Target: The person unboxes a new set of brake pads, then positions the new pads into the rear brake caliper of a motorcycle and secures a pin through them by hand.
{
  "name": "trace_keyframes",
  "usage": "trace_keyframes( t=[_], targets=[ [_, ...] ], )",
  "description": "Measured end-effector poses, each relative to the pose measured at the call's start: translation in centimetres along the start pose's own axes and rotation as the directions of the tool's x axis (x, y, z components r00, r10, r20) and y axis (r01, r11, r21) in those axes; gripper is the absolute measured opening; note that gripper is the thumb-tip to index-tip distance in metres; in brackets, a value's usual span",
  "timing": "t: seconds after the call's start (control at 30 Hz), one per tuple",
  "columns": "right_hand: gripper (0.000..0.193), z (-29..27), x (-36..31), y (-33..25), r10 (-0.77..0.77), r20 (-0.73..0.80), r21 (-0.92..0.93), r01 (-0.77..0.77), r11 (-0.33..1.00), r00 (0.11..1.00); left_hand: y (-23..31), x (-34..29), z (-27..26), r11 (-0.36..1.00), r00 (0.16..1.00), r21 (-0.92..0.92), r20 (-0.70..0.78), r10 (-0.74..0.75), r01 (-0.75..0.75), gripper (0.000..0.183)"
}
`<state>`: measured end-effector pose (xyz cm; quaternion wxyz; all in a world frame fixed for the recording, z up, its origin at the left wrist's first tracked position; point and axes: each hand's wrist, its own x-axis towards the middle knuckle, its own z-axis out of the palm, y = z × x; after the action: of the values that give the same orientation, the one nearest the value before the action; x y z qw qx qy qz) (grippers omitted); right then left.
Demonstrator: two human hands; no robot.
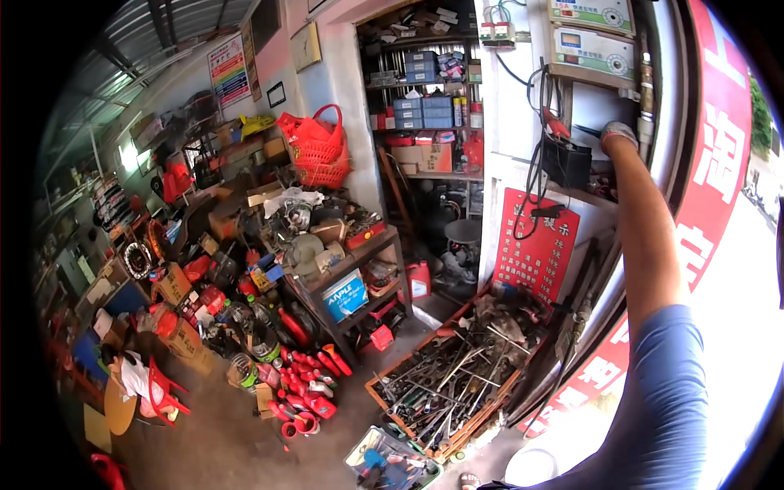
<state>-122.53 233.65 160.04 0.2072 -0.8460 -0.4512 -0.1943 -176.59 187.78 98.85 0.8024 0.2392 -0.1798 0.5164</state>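
Note:
My right arm, in a blue sleeve, reaches up along the right side to a shelf on the wall. At its end my right hand (618,135), in what looks like a pale glove, is closed; its fingers are mostly hidden. A thin dark object (587,131) lies just left of the fingers; whether they hold it I cannot tell. Below and left of the hand is a black box-shaped thing (567,163) with dark cables (535,167) hanging beside it and a red clip-like piece (557,124) above. My left hand is out of view.
Wall-mounted charger-like boxes (592,53) sit above the hand. Below stands a wooden tray (447,447) heaped with wrenches and rods, beside a plastic bin (359,461). Red bottles (306,384) crowd the floor near a cluttered workbench (359,265). Far left, a person (135,376) sits on a red chair (167,396).

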Motion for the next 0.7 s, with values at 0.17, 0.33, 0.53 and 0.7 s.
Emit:
trace_keyframes(
  t=[0.17,0.33,0.53,0.7],
  targets=[
    [0.034,2.5,0.0,-0.7,-0.113,0.121,-0.227,0.139,0.964,0.986,-1.6,-1.0,2.3,0.841,0.257,0.502,-0.856,0.449,0.202,0.045],
    [0.034,5.3,2.1,1.5,-0.209,0.151,-0.333,0.248,0.910,0.966,-2.1,5.6,5.8,0.787,0.201,0.598,-0.799,0.567,0.152,0.032],
    [0.036,6.4,3.4,0.7,-0.335,0.132,-0.352,0.360,0.864,0.933,-0.7,6.9,7.5,0.800,0.265,0.597,-0.784,0.562,0.068,0.036],
    [0.041,5.7,1.3,2.6,-0.524,-0.081,-0.230,0.495,0.838,0.848,-0.1,6.8,9.6,0.835,0.311,0.544,-0.811,0.497,0.084,0.036]
  ],
)
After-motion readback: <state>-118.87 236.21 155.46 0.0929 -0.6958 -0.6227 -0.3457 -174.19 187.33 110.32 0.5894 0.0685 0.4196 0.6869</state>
